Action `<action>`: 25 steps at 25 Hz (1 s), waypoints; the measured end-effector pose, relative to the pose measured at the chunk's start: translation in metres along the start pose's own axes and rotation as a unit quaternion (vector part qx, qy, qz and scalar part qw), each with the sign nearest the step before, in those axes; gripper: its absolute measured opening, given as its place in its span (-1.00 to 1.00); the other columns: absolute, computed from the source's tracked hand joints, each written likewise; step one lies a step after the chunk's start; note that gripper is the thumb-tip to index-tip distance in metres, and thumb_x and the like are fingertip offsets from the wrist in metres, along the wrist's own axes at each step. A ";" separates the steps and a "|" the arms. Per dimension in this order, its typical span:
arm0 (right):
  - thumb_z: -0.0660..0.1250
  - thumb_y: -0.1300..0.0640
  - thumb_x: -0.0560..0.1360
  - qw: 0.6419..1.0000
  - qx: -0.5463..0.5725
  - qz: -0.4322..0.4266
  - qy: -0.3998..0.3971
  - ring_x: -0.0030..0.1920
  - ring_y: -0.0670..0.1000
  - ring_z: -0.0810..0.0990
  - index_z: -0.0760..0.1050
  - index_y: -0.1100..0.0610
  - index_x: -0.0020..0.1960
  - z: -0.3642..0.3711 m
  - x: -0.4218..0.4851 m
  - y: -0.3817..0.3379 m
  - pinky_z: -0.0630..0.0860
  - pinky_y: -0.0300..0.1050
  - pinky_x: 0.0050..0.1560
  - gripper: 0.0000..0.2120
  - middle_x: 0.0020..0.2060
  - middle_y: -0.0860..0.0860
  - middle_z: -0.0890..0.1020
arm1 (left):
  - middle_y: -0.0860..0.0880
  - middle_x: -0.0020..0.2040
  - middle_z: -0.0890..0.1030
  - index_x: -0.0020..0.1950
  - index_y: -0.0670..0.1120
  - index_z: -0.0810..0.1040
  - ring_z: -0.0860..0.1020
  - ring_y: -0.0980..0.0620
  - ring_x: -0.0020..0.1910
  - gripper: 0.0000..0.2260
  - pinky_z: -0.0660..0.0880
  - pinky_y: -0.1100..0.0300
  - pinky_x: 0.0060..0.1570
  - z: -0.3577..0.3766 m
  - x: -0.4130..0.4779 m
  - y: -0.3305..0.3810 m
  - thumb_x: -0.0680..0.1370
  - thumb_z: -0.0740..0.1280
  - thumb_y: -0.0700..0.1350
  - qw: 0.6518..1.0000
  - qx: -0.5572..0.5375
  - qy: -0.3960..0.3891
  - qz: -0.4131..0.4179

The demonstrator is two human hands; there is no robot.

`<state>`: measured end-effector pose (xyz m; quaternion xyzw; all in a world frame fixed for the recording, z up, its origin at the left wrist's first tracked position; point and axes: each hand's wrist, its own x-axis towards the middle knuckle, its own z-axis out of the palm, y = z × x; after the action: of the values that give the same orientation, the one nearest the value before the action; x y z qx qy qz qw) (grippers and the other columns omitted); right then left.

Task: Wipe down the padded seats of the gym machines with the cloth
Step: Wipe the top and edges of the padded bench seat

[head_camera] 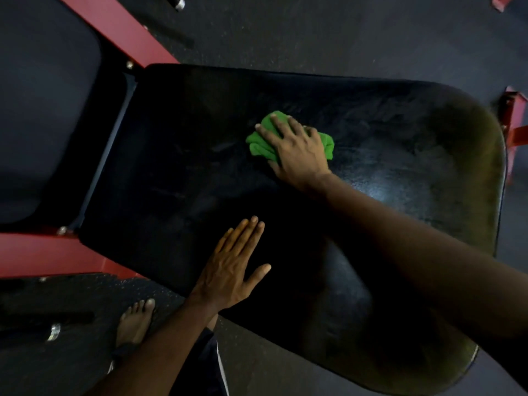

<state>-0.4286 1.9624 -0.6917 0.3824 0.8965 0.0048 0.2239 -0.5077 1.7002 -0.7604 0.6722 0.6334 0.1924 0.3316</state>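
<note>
With the right hand (297, 151) spread flat on the bunched cloth (258, 145) in the middle of the seat (171, 167) and the left hand (234, 267) braced flat, fingers together, near its edge, the wad could roll and skip patches.

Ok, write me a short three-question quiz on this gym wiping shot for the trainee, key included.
1. Fill the gap: the left hand lies flat on the black padded ____.
2. Pick one: the cloth is A) red, B) green, C) white.
3. True or false: the right hand is lifted clear of the cloth.

Key:
1. seat
2. B
3. False; it presses down on the cloth with its fingers spread.
</note>
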 end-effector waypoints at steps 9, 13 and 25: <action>0.19 -0.22 0.57 0.983 0.052 0.172 0.040 0.51 0.25 0.25 0.12 -0.05 0.62 -0.004 0.032 -0.012 0.23 0.21 0.38 -0.32 0.58 0.10 0.23 | -0.03 0.65 -0.02 0.65 -0.08 0.00 -0.02 0.02 0.62 -0.32 0.07 -0.03 0.56 0.000 0.001 0.001 0.65 0.04 0.25 1.000 0.010 -0.010 0.003; 0.25 -0.19 0.55 1.000 0.006 0.002 0.007 0.54 0.20 0.22 0.08 -0.12 0.62 0.005 0.021 -0.019 0.26 0.18 0.38 -0.29 0.59 0.06 0.20 | -0.03 0.65 0.00 0.65 -0.08 0.02 -0.01 0.01 0.62 -0.33 0.06 -0.02 0.56 0.000 0.002 0.000 0.65 0.03 0.26 1.000 0.009 -0.007 0.000; 0.34 -0.15 0.49 0.990 -0.004 0.108 0.089 0.48 0.19 0.34 0.23 -0.10 0.57 0.003 -0.049 0.032 0.34 0.14 0.32 -0.31 0.52 0.06 0.36 | -0.02 0.65 0.02 0.64 -0.07 0.04 0.00 0.03 0.62 -0.33 0.09 -0.03 0.55 0.002 0.000 0.000 0.64 0.06 0.26 1.000 0.001 0.008 0.000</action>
<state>-0.3754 1.9511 -0.6687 0.4743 0.8662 0.0663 0.1429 -0.5068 1.6996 -0.7617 0.6713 0.6359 0.1968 0.3260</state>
